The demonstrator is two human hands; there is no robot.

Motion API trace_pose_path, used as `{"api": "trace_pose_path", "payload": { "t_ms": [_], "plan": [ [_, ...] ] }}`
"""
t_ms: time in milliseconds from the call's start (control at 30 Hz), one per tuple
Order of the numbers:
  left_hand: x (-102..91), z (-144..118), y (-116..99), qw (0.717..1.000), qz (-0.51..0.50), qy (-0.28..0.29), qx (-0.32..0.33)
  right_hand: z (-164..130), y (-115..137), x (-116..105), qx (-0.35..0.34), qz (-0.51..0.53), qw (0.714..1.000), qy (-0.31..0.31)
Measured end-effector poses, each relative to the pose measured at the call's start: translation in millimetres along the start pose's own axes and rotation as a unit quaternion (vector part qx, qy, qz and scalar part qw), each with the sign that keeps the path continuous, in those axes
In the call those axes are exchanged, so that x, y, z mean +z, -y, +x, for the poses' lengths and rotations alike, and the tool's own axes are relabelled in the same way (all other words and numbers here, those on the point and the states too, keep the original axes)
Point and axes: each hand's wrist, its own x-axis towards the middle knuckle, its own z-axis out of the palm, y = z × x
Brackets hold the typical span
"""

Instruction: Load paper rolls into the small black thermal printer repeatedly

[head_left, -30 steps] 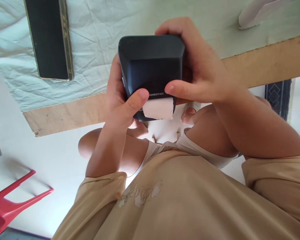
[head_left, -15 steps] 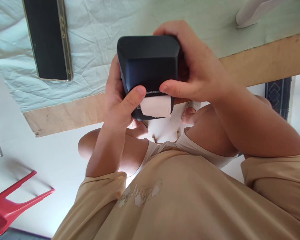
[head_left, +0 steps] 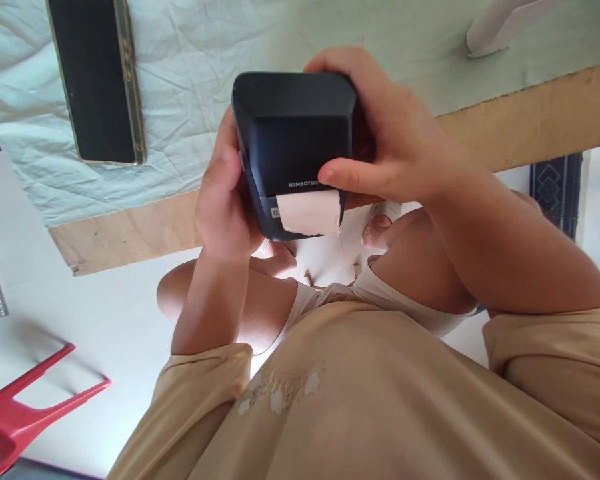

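Note:
A black label printer [head_left: 300,143] marked NIIMBOT is held up in front of me, just over the table's near edge. A strip of pale label paper [head_left: 310,214] with a torn end sticks out of its slot. My left hand [head_left: 226,193] grips the printer's left side, its thumb now at that side edge near a small button. My right hand [head_left: 380,133] wraps the right side, with its thumb resting on the top face beside the lettering. The fingers beneath the printer are hidden.
A dark phone [head_left: 95,80] lies at the left on the pale green cloth [head_left: 180,100] covering the table. A curled piece of white paper [head_left: 500,27] is at the upper right. A wooden board [head_left: 130,230] edges the table; a red plastic stool [head_left: 25,413] lies at lower left.
My left thumb has moved off the printer's top face to its left side, uncovering the NIIMBOT lettering. The printer has shifted very slightly left. My right hand keeps its hold.

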Motion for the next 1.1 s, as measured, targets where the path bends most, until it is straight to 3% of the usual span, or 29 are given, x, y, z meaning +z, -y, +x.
{"api": "trace_pose_path", "payload": {
  "t_ms": [67,200,333,600,867,1100],
  "plan": [
    [-0.6,5,5,1.000,-0.002,-0.019,-0.013,0,-1,0,-0.003,0.011,1.000,0.002],
    [14.8,3,8,0.993,0.001,-0.112,-0.041,-1,-3,1,-0.014,0.028,0.999,0.004],
    [30.9,-2,6,0.994,-0.008,-0.101,-0.041,-2,-3,2,0.007,-0.004,1.000,0.013],
    [9.5,2,0,0.996,-0.036,-0.064,-0.051,-4,-2,4,0.016,-0.059,0.998,0.015],
    [19.0,-1,-14,0.992,-0.100,-0.075,-0.026,-6,-6,-1,-0.008,-0.088,0.995,0.045],
    [9.8,3,-9,0.992,-0.090,-0.082,-0.040,-8,-4,-5,-0.010,-0.120,0.991,0.059]
  ]
}}
